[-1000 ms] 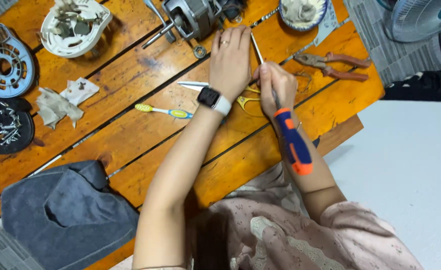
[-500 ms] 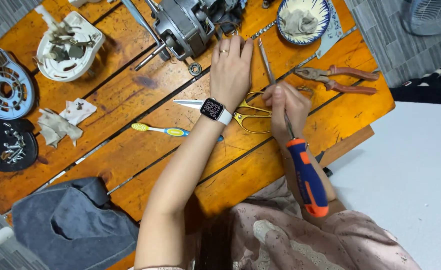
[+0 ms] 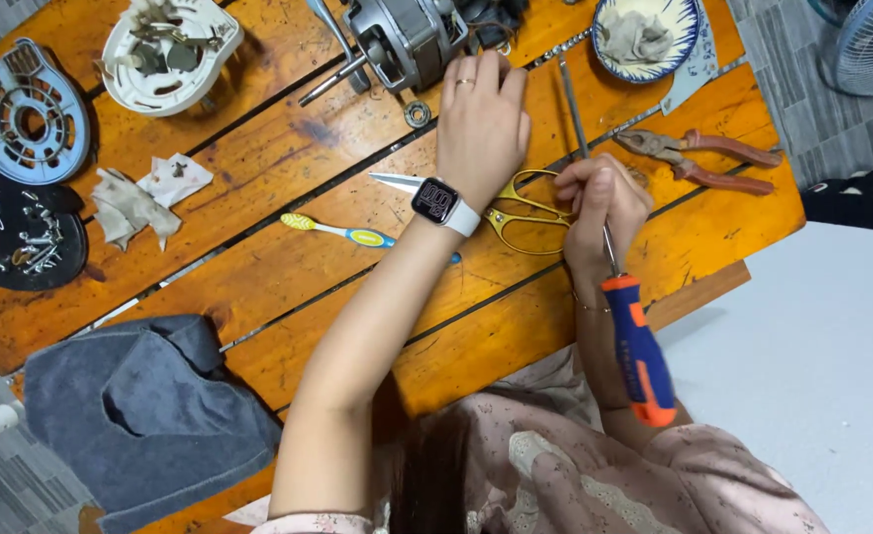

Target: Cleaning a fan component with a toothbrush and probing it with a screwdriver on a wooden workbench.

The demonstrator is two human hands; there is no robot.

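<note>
The left hand (image 3: 483, 129) has moved up the tabletop (image 3: 258, 287) and now rests on the motor (image 3: 407, 40), fingers together, steadying it; the right hand (image 3: 602, 203) still pinches the screwdriver (image 3: 614, 287) by its shaft, tip nearer the motor than before; scissors (image 3: 525, 208) lie between the hands, pliers (image 3: 703, 158) to the right.

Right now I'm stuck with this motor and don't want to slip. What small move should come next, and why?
Probably slide the right hand back down to the screwdriver's orange-and-blue handle. It now pinches the bare shaft midway, handle hanging behind the wrist, while the left hand rests against the motor.
</note>
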